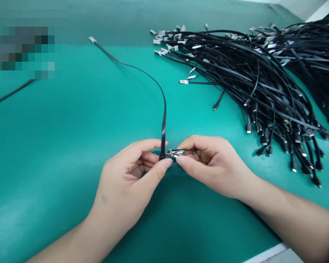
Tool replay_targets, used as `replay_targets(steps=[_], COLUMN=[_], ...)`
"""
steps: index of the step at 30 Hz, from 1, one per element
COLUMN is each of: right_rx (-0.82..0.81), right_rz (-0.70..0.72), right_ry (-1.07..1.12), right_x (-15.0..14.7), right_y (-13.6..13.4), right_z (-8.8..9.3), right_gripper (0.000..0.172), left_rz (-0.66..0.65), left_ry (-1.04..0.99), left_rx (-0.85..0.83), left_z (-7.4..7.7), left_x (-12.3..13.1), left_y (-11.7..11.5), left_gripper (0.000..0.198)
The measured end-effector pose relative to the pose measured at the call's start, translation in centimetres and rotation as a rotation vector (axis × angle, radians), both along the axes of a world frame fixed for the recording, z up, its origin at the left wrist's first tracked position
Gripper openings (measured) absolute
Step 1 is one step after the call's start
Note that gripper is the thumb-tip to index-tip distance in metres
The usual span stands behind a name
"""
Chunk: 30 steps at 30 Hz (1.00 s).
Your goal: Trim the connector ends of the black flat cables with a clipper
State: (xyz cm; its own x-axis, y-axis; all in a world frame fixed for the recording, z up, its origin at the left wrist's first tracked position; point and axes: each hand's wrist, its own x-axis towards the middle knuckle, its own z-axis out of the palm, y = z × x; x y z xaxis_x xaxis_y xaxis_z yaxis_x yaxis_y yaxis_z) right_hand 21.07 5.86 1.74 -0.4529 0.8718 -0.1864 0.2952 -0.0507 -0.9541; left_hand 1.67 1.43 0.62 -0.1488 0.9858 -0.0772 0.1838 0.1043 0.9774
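My left hand (133,171) pinches the near end of a flat black cable (163,120) between thumb and forefinger, just above the teal table. My right hand (211,162) pinches a small shiny metal connector piece (178,152) against that cable end. The two hands meet fingertip to fingertip. From the pinch the cable runs away and curves left to a silver plug (92,39) lying far off on the table.
A large heap of black cables (263,80) with silver and black plugs fills the right and far side of the teal mat (57,146). Another black cable (8,95) crosses the far left. The table's white edge (265,254) shows at the bottom right.
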Motion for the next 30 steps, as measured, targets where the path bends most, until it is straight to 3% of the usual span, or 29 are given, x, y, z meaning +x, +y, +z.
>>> replay_targets(steps=[19, 26, 30], right_rx=[0.033, -0.075, -0.093], right_rz=[0.053, -0.118, -0.092], right_ry=[-0.073, 0.107, 0.161], right_x=[0.2, -0.2, -0.3], right_y=[0.4, 0.8, 1.1], right_z=[0.3, 0.6, 0.7], right_gripper=[0.020, 0.022, 0.021], left_rz=[-0.018, 0.007, 0.007], left_ry=[0.005, -0.031, -0.022], left_rx=[-0.015, -0.039, -0.043], left_z=[0.1, 0.6, 0.6], left_x=[0.1, 0.3, 0.2], left_y=[0.1, 0.1, 0.1], left_gripper=[0.023, 0.022, 0.024])
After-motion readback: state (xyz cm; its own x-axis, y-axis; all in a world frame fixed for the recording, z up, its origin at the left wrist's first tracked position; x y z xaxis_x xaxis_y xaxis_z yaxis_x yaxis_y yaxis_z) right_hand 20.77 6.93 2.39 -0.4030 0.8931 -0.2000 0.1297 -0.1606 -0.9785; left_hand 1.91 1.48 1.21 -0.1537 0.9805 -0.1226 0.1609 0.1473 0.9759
